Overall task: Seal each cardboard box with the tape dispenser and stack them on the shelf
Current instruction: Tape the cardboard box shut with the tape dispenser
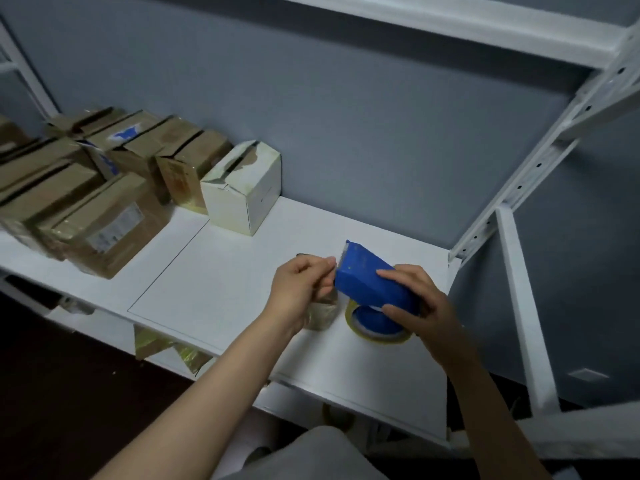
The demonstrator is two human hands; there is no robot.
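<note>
Tape dispenser (370, 282): solid blue.
Tape (379, 338): translucent, yellowish.
Shelf (207, 271): plain white.
Cardboard boxes (104, 223): brown; one has a blue print.
End box (242, 192): white with brown torn patches.
Wall (346, 133): grey-blue.

boxes (52, 199) cut by left edge, label (116, 228) blurred, tape roll (353, 322) half hidden

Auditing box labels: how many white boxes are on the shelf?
1. The white box stands at the back of the shelf, at the right end of the row of brown boxes. More could be hidden behind that stack.
</note>
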